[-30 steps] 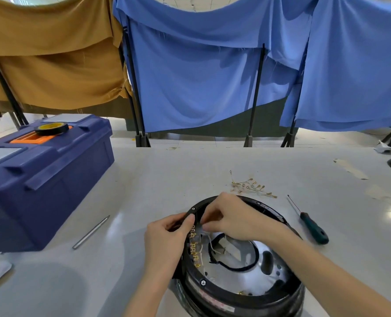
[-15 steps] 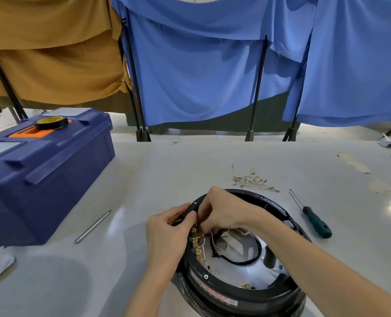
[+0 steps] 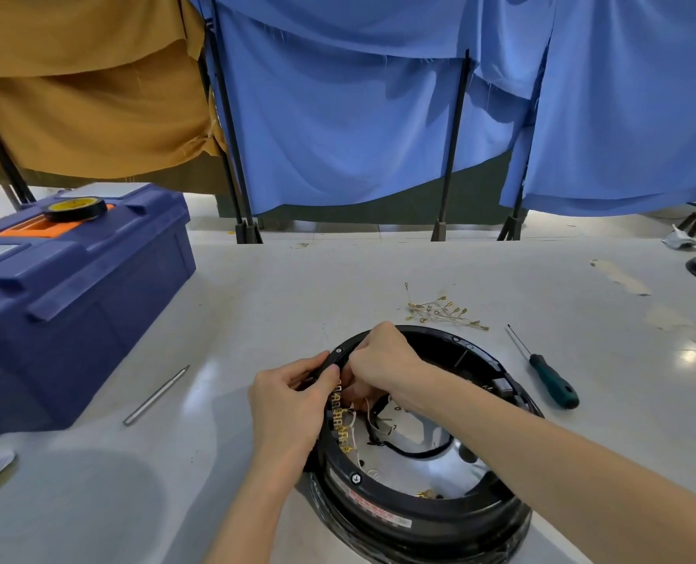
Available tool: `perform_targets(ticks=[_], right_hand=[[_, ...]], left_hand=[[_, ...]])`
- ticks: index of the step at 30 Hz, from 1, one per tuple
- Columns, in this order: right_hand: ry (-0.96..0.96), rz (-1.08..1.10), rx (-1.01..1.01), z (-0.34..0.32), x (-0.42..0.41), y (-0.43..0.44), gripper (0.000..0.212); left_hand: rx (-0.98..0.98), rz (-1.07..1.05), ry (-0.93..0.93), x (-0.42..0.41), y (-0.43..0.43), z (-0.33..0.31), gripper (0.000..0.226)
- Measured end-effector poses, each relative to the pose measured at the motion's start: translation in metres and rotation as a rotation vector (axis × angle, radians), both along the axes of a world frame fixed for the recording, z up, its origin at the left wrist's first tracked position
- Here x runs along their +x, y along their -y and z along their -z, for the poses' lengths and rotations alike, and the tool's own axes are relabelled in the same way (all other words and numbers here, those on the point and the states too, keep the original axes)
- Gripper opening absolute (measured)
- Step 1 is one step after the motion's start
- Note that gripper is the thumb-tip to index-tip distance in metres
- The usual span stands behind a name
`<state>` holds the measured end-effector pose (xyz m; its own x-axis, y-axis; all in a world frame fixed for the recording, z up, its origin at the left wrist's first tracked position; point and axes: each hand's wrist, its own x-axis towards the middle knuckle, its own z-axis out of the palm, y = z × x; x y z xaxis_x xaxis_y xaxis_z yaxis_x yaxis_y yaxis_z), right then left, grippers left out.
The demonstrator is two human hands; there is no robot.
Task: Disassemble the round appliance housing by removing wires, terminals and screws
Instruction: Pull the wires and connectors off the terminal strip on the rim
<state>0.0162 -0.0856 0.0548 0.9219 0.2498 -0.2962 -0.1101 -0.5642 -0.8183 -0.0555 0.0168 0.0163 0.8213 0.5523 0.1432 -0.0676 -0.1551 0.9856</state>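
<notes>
the round black appliance housing (image 3: pixel 419 519) is shown lying open side up at the near edge of the grey surface (image 3: pixel 257 299), partway through being stripped. its far-left rim is gripped by the left hand (image 3: pixel 289 405), thumb on top. the right hand (image 3: pixel 383 360) is reached over the rim with its fingers curled down at the far end of a row of brass terminals (image 3: pixel 340 421); the fingertips are hidden, so what is pinched, if anything, cannot be told. a small heap of removed wires (image 3: pixel 444 311) with brass ends is seen on the surface just beyond the housing, which suggests part of the wiring is out. the terminal row, thin white leads and a black cable are seen inside the housing, and at least 2 rim screws (image 3: pixel 355 478) are not yet removed. a green-handled screwdriver (image 3: pixel 553 384) is laid to the right, unused; a blue toolbox (image 3: pixel 74 299) stands far left.
</notes>
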Motion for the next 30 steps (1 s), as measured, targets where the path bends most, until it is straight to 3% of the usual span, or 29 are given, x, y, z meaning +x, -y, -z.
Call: perform_targets(ticks=[19, 30], right_hand=[[0.214, 0.061, -0.063, 0.014, 0.001, -0.010, 0.016], [0.116, 0.013, -0.033, 0.007, -0.004, 0.006, 0.019]], left_hand=[[0.008, -0.011, -0.006, -0.002, 0.000, -0.001, 0.017], [-0.001, -0.026, -0.015, -0.001, 0.002, -0.001, 0.016]])
